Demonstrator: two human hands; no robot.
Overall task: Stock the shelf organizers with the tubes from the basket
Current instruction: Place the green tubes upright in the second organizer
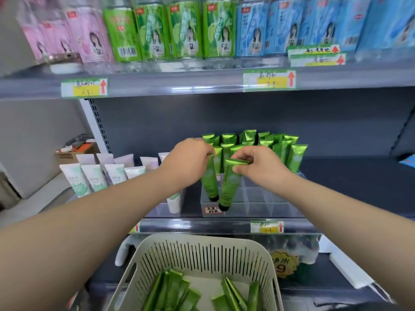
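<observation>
My left hand (187, 161) pinches the crimped top of one green tube (210, 182), cap down, in a front cell of the clear shelf organizer (258, 206). My right hand (258, 166) holds a second green tube (230, 186) by its top, tilted, with its black cap near the organizer's front wall. Behind them several green tubes (283, 149) stand upright in the rear cells. The grey slotted basket (197, 248) sits below the shelf with several loose green tubes (177, 290) in it.
White and pastel tubes (94, 176) fill an organizer to the left on the same shelf. The upper shelf carries pink, green and blue boxes (186, 30) with price tags (84, 87) on its edge. A dark bare stretch of shelf lies to the right.
</observation>
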